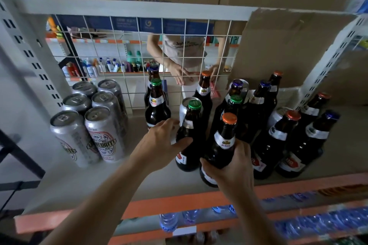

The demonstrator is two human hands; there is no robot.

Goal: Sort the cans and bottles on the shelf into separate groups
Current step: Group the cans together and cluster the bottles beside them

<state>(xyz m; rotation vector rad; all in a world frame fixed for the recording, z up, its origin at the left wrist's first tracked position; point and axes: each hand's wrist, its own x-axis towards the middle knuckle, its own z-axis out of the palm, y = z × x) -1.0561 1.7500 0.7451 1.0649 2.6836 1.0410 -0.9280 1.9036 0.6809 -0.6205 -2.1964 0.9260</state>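
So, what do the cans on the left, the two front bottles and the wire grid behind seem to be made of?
Cans: likely aluminium, matt silver with soft glints, pull-tab tops. Green-capped bottle and orange-capped bottle: probably dark brown glass, glossy, sharp highlights. Grid: apparently metal wire, painted white.

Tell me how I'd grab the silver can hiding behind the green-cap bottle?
Take the silver can by its upright round side, near the top, coming from the left. The green-capped bottle stands right in front of it and more bottles crowd its right, but there is a gap on its left. The right hand is busy holding the orange-capped bottle.
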